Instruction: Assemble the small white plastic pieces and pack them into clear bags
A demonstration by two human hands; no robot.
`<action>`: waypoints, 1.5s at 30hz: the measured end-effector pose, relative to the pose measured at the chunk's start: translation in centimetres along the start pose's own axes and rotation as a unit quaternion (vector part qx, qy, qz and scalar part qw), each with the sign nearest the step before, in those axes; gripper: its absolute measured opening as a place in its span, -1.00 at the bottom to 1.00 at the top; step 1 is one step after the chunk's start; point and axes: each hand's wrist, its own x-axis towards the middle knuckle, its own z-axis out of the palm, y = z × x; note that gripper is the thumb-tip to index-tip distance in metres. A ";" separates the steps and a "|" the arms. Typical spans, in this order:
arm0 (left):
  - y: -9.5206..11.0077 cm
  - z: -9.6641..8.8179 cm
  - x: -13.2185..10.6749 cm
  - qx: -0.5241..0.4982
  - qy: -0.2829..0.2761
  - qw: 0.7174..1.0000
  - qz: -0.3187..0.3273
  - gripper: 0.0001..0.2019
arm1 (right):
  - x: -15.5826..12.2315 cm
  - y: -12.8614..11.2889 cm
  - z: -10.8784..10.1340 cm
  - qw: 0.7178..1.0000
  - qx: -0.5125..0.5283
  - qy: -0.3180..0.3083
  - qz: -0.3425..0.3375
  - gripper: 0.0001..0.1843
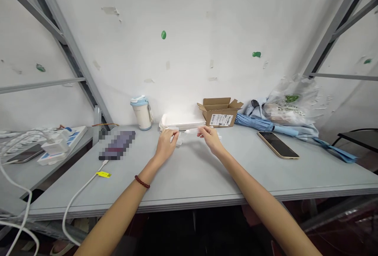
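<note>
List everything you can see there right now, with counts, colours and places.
Tumbler: 1, cream and blue, rear left
Cardboard box: 1, brown, rear centre-right
Long object: 1, white, behind hands
Umbrella: 1, blue, right of box
Plastic bag: 1, whitish, behind umbrella
Phone: 1, black, beige edge, right
Pixelated device: 1, dark, left
Tag: 1, yellow, on cable
Cables: several, white, left
Power strip: 1, white-blue, side table
Table: 1, grey, centre
Wall: 1, white, rear
Green patches: 4, green, on wall
Bracelet: 1, dark red, left wrist
Translucent item: number unclear, whitish, at fingertips
Left hand: 1, bare, centre
Right hand: 1, bare, centre
</note>
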 end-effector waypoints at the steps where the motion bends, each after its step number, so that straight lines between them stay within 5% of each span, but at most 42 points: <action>1: 0.1 -0.1 0.0 -0.006 0.000 1.000 -0.005 -0.82 | 0.0 -0.1 0.0 1.000 0.009 0.001 0.004 -0.70; 9: 0.5 -0.1 0.0 -0.058 -0.034 0.997 -0.047 -0.84 | -0.3 -0.8 0.0 1.000 0.022 0.011 0.003 -0.68; 18: 1.0 -0.4 0.1 -0.135 -0.030 0.976 -0.167 -0.83 | -0.4 -0.8 0.0 1.000 -0.022 -0.002 -0.014 -0.70; 45: 1.3 -0.5 0.1 -0.119 -0.035 0.982 -0.144 -0.82 | -0.3 -0.7 -0.2 0.999 -0.031 -0.001 -0.021 -0.65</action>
